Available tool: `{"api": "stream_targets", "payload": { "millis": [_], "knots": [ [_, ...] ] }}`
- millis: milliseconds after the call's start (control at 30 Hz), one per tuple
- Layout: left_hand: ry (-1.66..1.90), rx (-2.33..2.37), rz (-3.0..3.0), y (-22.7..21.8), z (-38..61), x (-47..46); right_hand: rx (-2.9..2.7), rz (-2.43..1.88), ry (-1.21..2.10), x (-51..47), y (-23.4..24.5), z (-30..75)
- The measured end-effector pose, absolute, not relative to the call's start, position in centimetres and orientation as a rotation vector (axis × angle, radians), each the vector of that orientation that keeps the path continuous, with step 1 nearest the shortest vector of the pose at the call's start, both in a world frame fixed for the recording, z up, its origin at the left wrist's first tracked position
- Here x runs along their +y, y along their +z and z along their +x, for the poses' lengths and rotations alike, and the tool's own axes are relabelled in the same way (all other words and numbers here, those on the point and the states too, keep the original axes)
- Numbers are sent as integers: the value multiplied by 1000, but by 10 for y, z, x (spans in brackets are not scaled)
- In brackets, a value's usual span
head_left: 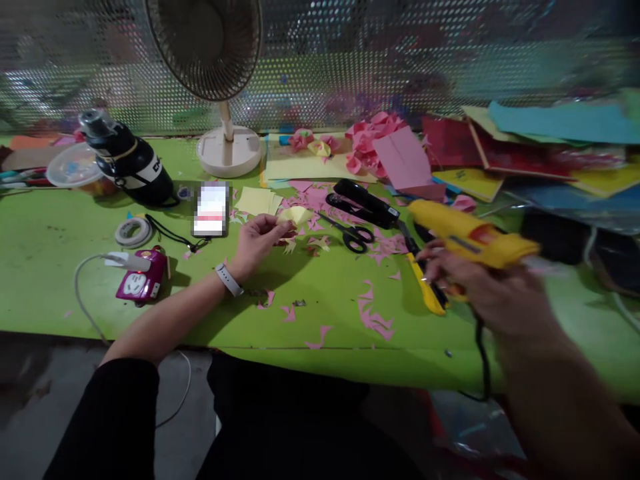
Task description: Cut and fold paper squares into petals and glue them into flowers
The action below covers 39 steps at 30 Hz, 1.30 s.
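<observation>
Between the thumb and fingers of my left hand (260,241) is a small pale yellow paper piece (296,215). My right hand (493,290), a little blurred, grips a yellow hot glue gun (465,230) whose black cord (481,353) hangs down over the table edge. Black-handled scissors (353,237) lie on the green table (320,320) between my hands. Just behind them rests a black stapler (367,203). A yellow-and-black cutter knife (425,283) lies beside my right hand, partly hidden by it. Pink paper scraps (374,317) are scattered around.
A white fan (229,150) and a black bottle (133,160) stand at the back left. Nearer are a phone (211,210), a tape roll (133,231) and a purple power socket (143,277). Pink paper flowers (375,137) and stacked coloured sheets (560,123) line the back right.
</observation>
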<state>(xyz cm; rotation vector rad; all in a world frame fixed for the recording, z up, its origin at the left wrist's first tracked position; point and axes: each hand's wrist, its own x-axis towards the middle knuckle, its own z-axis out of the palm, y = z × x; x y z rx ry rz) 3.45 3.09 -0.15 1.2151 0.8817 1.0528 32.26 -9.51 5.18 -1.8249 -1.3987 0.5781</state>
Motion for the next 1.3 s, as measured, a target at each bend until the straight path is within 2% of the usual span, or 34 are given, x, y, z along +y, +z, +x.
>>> {"api": "stream_targets", "payload": {
  "millis": [100,267,700,1300],
  "knots": [
    [1080,868,1231,-7,35,32,-1512,-1646,755,-84,53,287],
    [1126,821,1301,-15,36,33,-1796,-1456,793,-70,50,256],
    [1113,832,1437,-15,40,24,-1838,-1440,838,-63,36,250],
    [1185,839,1780,-9,36,19,-1882,-1403,635,-65,34,248]
  ]
}}
